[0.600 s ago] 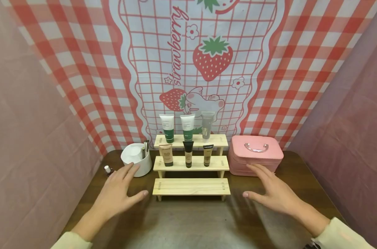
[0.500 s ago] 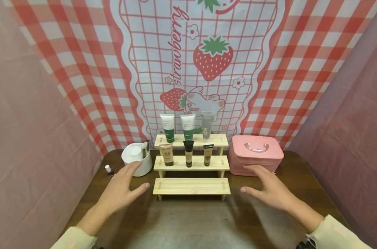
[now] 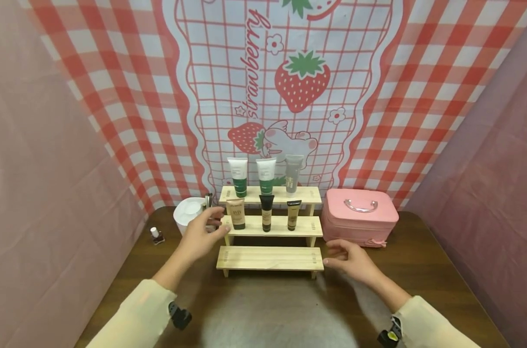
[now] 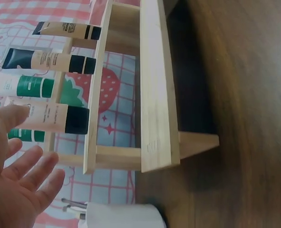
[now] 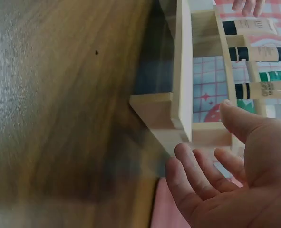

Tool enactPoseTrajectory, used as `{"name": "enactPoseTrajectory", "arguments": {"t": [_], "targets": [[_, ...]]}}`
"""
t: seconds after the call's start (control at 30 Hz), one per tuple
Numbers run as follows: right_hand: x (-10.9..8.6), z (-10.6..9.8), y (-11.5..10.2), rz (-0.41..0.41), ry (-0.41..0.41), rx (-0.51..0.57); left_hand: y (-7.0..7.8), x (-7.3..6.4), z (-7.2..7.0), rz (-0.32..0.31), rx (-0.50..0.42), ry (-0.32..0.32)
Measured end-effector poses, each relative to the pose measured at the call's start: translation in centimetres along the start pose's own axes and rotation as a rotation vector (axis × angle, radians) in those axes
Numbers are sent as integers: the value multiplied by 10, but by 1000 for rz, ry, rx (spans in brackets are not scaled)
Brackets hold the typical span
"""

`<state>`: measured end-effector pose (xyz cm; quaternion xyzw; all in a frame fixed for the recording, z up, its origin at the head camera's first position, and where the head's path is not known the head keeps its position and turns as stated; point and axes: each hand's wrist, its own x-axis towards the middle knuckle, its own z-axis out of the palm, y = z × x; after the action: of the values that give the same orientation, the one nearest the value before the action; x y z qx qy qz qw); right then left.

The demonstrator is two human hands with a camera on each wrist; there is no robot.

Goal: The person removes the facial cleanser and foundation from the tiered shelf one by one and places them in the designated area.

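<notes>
My left hand [image 3: 201, 235] is at the left end of the middle step of a pale wooden three-step display stand [image 3: 270, 258], fingers apart. Beside its thumb stands a beige BB cream tube [image 3: 237, 216]; in the left wrist view the thumb overlaps this tube [image 4: 52, 118]. Near the right end of the lowest step, my right hand [image 3: 352, 261] holds nothing, its fingers loosely bent. On the middle step also stand a slim black-capped tube [image 3: 267, 215] and a small gold tube [image 3: 293, 216]. Two white-and-green tubes [image 3: 239, 176] and a grey tube [image 3: 293, 175] fill the top step.
A white round holder [image 3: 188, 211] with brushes stands left of the stand, partly behind my left hand. Further left is a small dark nail polish bottle [image 3: 156, 236]. A pink case [image 3: 360, 217] with a metal handle sits at the right. Checked cloth [image 3: 133, 96] hangs behind.
My left hand has moved right and forward to the BB cream tube. The right hand has come left toward the lowest step, its fingers more bent. The head view has shifted slightly.
</notes>
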<state>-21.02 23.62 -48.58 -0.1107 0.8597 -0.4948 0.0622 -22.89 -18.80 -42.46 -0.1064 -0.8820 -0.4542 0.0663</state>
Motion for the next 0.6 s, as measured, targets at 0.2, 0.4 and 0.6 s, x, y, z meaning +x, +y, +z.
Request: {"name": "enactPoseTrajectory", "arguments": {"t": [0.2,0.4,0.6], "targets": [[3,12,5,77,16,88,2,16,8,-27,-32,-2],[4,19,9,105,19,87,5,25,14,-57,-48,-9],[3,23,7,79,-6,100,2,27,17,-73,-36,9]]}}
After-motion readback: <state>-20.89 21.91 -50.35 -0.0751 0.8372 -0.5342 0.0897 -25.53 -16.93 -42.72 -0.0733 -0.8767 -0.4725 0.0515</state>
